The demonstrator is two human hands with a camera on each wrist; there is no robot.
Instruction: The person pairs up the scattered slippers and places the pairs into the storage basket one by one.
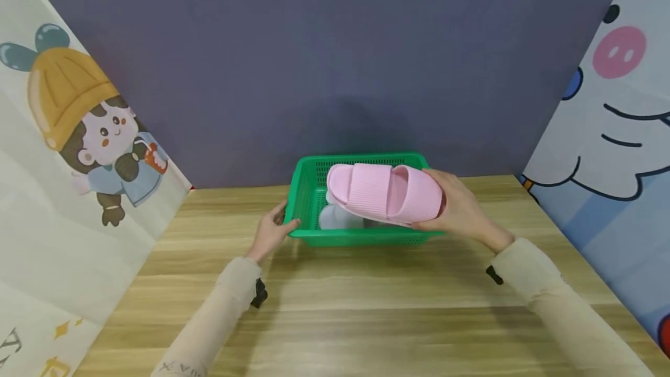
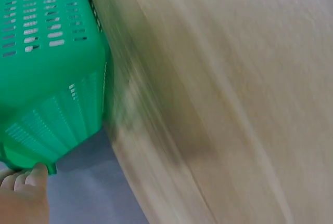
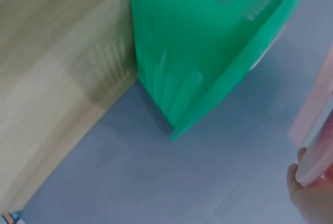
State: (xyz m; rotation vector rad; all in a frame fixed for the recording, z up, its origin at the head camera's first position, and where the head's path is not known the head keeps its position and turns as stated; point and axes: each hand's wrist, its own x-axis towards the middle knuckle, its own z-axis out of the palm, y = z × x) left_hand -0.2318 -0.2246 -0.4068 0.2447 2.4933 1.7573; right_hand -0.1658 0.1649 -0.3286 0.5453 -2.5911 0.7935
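Observation:
A green plastic basket (image 1: 361, 239) with slotted sides stands on the wooden table at the wall. My left hand (image 1: 269, 231) grips its left rim, thumb on top and fingers outside; the left wrist view shows the fingers curled over the basket (image 2: 47, 78). Above the basket's right half, my right hand (image 1: 460, 205) holds a pink slipper (image 1: 370, 191) with two ribbed bands by its right end. Whether it is one slipper or a stacked pair, I cannot tell. Rounded whitish things (image 1: 339, 218) lie inside the basket, partly hidden by the slipper.
The wooden tabletop (image 1: 345, 307) extends toward me from the basket. A plain grey-blue wall (image 1: 335, 63) rises directly behind it. Cartoon-printed panels flank the table, with a child figure (image 1: 115, 150) at left and a pink-snouted figure (image 1: 620, 51) at right.

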